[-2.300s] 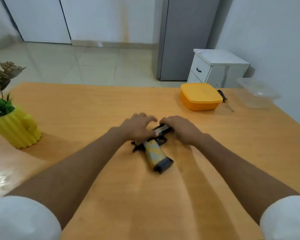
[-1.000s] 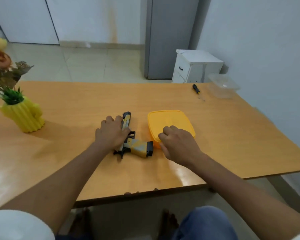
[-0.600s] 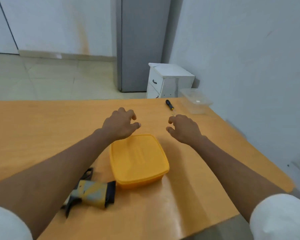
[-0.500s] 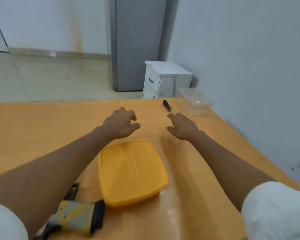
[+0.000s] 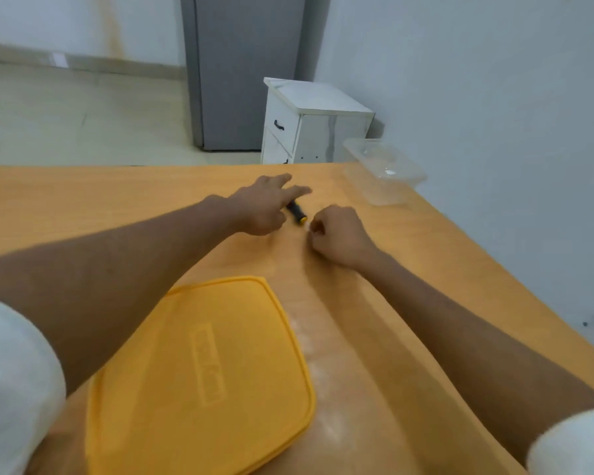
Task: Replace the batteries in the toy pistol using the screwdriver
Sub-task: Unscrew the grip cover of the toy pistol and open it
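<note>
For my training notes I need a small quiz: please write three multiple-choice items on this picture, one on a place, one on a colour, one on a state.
1. Where does the screwdriver lie?
A. between the two hands
B. inside the clear container
C. on the yellow box

2. What colour is the box lid?
A. blue
B. yellow
C. white

3. How are the fingers of the left hand?
A. clenched in a fist
B. wrapped round the box
C. stretched out over the screwdriver

Key: 1 A, its handle shows between the left hand and the right hand. 2 B, plainly yellow. 3 C, they extend forward.
</note>
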